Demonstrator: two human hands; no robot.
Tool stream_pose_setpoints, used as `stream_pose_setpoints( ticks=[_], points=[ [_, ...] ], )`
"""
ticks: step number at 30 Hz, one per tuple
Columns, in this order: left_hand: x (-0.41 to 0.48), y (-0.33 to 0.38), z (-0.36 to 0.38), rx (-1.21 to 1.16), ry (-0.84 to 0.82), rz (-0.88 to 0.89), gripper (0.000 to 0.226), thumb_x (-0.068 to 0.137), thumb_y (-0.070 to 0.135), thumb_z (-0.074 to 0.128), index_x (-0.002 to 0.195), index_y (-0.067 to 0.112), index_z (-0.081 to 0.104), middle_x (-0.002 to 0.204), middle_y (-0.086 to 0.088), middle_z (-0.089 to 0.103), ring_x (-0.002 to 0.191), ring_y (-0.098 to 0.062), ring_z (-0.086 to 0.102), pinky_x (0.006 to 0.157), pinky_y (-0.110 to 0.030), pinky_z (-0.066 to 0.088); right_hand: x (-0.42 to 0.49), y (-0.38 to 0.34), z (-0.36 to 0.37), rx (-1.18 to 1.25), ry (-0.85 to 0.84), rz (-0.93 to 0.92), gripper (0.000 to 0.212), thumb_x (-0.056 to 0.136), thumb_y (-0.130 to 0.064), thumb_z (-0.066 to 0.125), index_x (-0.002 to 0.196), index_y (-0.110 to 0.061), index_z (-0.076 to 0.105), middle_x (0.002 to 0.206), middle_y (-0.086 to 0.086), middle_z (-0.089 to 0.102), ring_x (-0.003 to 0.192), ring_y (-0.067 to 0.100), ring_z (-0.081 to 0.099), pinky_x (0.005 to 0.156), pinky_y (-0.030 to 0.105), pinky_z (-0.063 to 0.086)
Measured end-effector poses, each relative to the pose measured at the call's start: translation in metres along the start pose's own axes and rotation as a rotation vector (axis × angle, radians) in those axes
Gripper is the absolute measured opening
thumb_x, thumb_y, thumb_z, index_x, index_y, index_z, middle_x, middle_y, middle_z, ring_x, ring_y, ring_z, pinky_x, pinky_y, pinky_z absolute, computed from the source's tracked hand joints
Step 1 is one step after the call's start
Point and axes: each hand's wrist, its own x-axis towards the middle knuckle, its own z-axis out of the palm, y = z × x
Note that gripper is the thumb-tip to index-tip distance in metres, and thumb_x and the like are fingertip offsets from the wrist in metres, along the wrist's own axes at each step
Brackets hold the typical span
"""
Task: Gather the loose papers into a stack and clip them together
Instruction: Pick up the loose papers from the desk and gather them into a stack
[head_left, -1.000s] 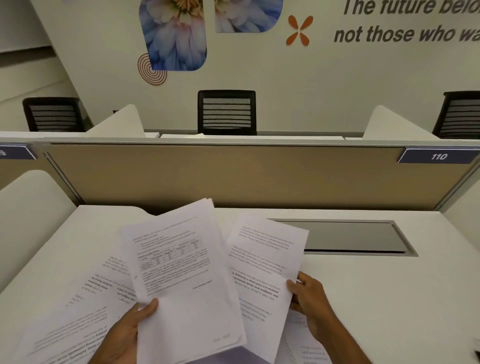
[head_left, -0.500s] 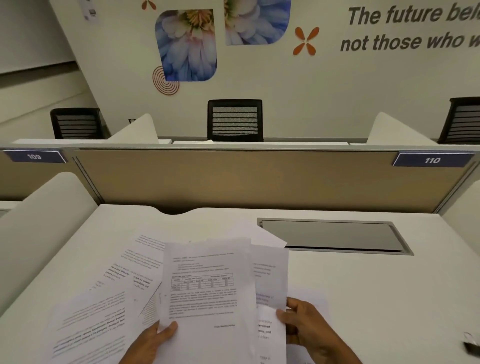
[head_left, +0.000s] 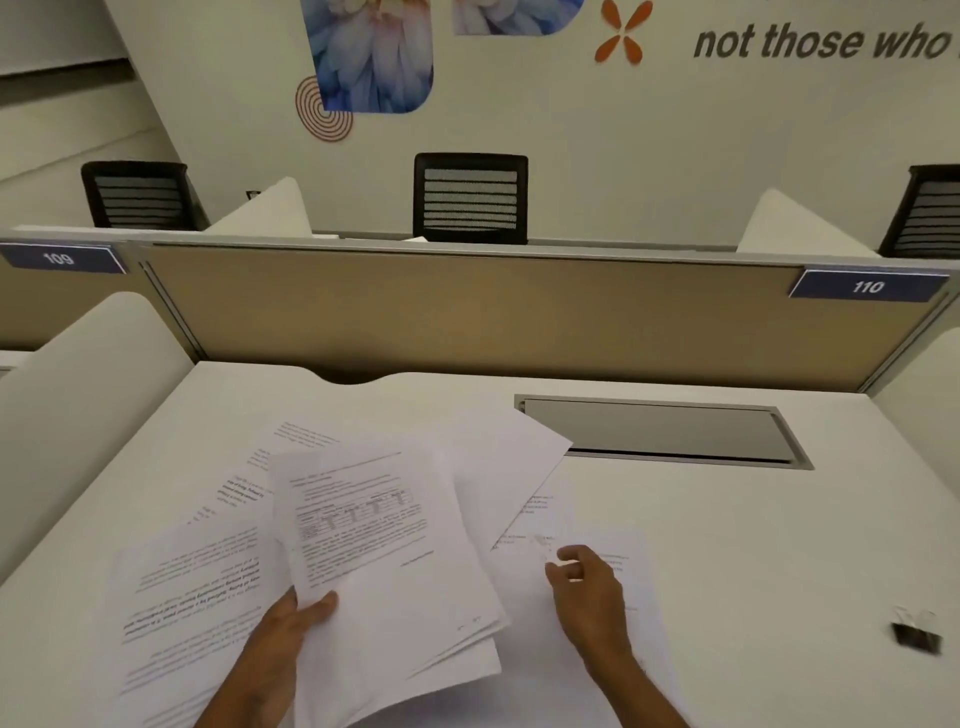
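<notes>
My left hand (head_left: 291, 639) grips the lower left edge of a fanned bundle of printed papers (head_left: 384, 545), thumb on top, holding it tilted above the white desk (head_left: 753, 561). A blank sheet (head_left: 514, 457) sticks out behind the bundle to the right. To the right, my right hand (head_left: 587, 592) is on a loose printed sheet (head_left: 628, 566) lying flat on the desk, thumb and curled fingers pinching it near its top edge. More loose sheets (head_left: 192, 597) lie spread on the left of the desk. A black binder clip (head_left: 917, 636) rests near the desk's right edge.
A grey cable hatch (head_left: 654, 431) is set into the desk behind the papers. A tan partition (head_left: 467, 312) closes the far side and a white curved divider (head_left: 78, 405) the left. Black chairs stand beyond the partition.
My right hand let go of the bundle's right edge and moved right and down onto the loose sheet. The bundle now hangs from my left hand alone, tilted left. The camera tipped down.
</notes>
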Motion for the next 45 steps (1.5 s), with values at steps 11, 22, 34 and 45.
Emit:
stream_pose_setpoints(
  ticks=[11,22,34,45],
  points=[
    [0.026,-0.026,0.001,-0.083,0.091,-0.128,0.054,0.096,-0.009,0.052,0.147,0.007,0.046,0.146,-0.017,0.053,0.129,-0.038,0.051,0.114,-0.054,0.036,0.031,-0.027,0.032,0.188,-0.067,0.096,0.04,0.091,-0.023,0.071,0.128,-0.016,0.055,0.121,0.006,0.061,0.106,0.027,0.063,0.089,0.036,0.054],
    [0.063,-0.019,0.033,0.131,-0.008,-0.177,0.049,0.096,-0.004,0.057,0.142,0.01,0.052,0.122,-0.009,0.064,0.106,-0.029,0.061,0.103,-0.047,0.047,0.075,-0.06,0.065,0.54,-0.077,0.458,0.017,0.087,-0.01,0.074,0.084,0.0,0.061,0.067,0.018,0.059,0.059,0.032,0.065,0.058,0.034,0.057],
    [0.083,-0.021,0.029,0.251,-0.067,-0.196,0.06,0.094,-0.004,0.06,0.15,0.008,0.043,0.15,-0.01,0.051,0.141,-0.034,0.043,0.121,-0.049,0.029,0.104,-0.056,0.089,0.308,-0.047,0.282,0.028,0.088,-0.007,0.067,0.064,-0.008,0.051,0.061,0.013,0.055,0.049,0.022,0.048,0.057,0.03,0.044],
    [0.045,0.022,-0.006,-0.264,0.0,-0.219,0.042,0.088,-0.004,0.061,0.126,0.013,0.065,0.12,-0.013,0.074,0.118,-0.038,0.062,0.108,-0.055,0.043,0.08,-0.028,0.003,0.374,-0.012,0.073,0.017,0.092,0.004,0.052,0.091,0.001,0.069,0.076,0.011,0.063,0.062,0.023,0.052,0.05,0.027,0.038]
  ],
)
